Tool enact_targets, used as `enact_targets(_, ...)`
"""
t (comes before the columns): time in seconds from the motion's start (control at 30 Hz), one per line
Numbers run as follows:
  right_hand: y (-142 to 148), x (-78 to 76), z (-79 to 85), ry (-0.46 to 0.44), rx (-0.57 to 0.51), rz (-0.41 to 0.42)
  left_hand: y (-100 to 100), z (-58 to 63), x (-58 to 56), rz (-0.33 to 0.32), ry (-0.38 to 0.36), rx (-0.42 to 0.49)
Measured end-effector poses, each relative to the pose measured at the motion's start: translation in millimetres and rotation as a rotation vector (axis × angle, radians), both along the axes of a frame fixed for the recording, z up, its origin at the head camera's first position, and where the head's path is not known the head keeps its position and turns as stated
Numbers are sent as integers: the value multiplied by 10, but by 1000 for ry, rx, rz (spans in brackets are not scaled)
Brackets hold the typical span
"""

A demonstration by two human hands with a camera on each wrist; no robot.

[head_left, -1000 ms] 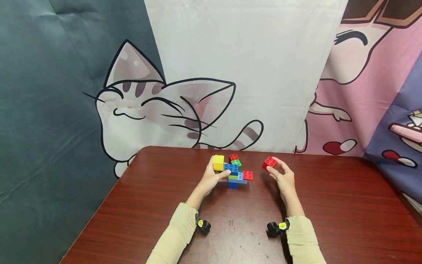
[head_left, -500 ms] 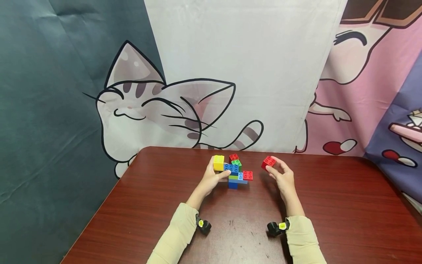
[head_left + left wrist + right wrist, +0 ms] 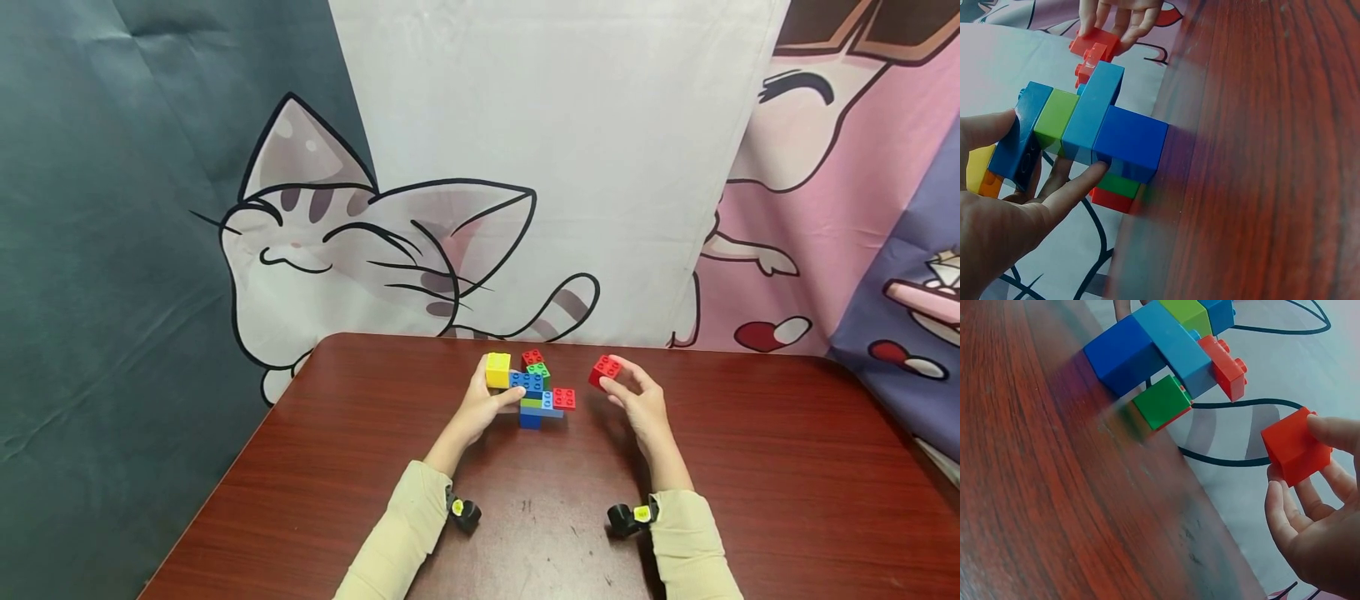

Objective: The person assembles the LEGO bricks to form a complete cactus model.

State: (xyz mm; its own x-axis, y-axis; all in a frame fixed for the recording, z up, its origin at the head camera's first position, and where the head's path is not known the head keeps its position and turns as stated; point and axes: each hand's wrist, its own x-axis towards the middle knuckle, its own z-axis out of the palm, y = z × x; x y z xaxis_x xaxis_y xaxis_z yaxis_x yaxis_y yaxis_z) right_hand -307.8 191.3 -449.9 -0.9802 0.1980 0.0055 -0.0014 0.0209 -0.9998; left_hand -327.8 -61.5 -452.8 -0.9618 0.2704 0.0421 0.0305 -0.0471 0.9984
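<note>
My left hand [image 3: 476,408] grips a structure of stacked toy building bricks, thumb on its dark blue brick [image 3: 1021,134]. Beneath that come a lime brick [image 3: 1057,119], a light blue one [image 3: 1091,115] and a blue one [image 3: 1132,140] at the bottom. A yellow brick [image 3: 498,370] is by the left fingers, and a red brick [image 3: 564,398] sits on the light blue brick's right end. Green [image 3: 1161,403] and red bricks show behind the blue base. To the right, my right hand [image 3: 647,410] pinches a loose red brick [image 3: 1297,447] between thumb and fingers, apart from the structure.
The brown wooden table [image 3: 720,450] lies under both hands, its far edge just beyond the bricks. A cloth backdrop [image 3: 600,150] with a cartoon cat hangs behind it. Each wrist wears a small black camera [image 3: 465,517].
My right hand has moved slightly left with the red brick, nearer to the structure. The left hand and the structure have stayed in place.
</note>
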Motion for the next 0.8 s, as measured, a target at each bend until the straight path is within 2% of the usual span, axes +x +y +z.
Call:
enact_targets(0.47, 1, 17, 30, -2, 22, 79, 3, -1, 2, 0, 0, 1)
enact_targets(0.8, 3, 22, 8, 13, 62, 170, -3, 7, 9, 7, -4, -15)
